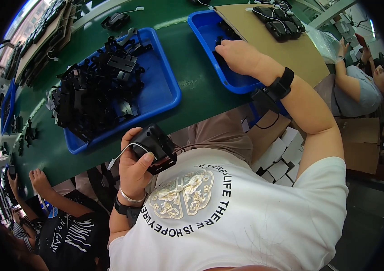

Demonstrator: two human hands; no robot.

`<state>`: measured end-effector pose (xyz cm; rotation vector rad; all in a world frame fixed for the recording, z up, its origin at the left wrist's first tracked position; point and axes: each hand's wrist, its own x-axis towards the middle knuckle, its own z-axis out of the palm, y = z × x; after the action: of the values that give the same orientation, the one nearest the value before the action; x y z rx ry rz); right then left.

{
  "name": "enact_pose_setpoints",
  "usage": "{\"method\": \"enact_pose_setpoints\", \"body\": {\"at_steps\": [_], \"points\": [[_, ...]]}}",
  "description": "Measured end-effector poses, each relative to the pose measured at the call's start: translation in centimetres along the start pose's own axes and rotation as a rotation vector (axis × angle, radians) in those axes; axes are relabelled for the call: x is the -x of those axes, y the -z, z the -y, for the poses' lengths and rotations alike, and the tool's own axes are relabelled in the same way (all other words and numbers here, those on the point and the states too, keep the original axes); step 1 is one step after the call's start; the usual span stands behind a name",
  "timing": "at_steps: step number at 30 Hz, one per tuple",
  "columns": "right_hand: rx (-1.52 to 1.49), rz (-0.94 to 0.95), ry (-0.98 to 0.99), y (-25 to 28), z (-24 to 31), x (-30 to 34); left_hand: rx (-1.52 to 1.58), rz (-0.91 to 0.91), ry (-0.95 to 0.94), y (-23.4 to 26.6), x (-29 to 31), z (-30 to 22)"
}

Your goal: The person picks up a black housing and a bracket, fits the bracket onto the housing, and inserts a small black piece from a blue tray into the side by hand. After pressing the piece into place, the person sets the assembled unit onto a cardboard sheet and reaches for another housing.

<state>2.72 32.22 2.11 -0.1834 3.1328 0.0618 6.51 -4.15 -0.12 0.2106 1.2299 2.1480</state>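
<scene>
Here, left hand (134,168) closed around a small black boxy device (154,145) with a thin white wire trailing off it, held close to the chest, just below the worktop (192,77) edge. Right hand (239,56) reaching up and away into the smaller blue tray (203,27), fingers dipped among black parts; grip there hidden, impossible to tell. Larger blue tray (162,90) of black plastic pieces (95,88) nearer the left hand.

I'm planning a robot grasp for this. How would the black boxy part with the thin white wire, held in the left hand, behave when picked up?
The black boxy part looks rigid, probably moulded plastic, so it likely keeps its shape. The left hand carries it alone, suggesting it is light. Its thin white wire droops loosely and would probably dangle or snag.
</scene>
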Motion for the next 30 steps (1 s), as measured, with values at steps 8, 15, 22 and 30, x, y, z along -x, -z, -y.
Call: {"method": "enact_pose_setpoints", "body": {"at_steps": [8, 15, 22, 30], "points": [[-0.025, -0.026, 0.078, -0.4, -0.5, -0.6, -0.004, -0.002, 0.028, 0.7, 0.3, 0.4], [-0.272, -0.231, 0.038, 0.7, -1.0, 1.2, 0.008, -0.045, 0.031, 1.0, 0.0, -0.1], [-0.887, -0.315, 0.025, 5.3, 5.8, 5.8, 0.018, -0.033, -0.014, 1.3, -0.1, -0.1], [-0.949, -0.471, 0.452, 1.7, 16.2, 5.8, 0.031, 0.108, -0.044, 1.7, 0.1, -0.3]]}}
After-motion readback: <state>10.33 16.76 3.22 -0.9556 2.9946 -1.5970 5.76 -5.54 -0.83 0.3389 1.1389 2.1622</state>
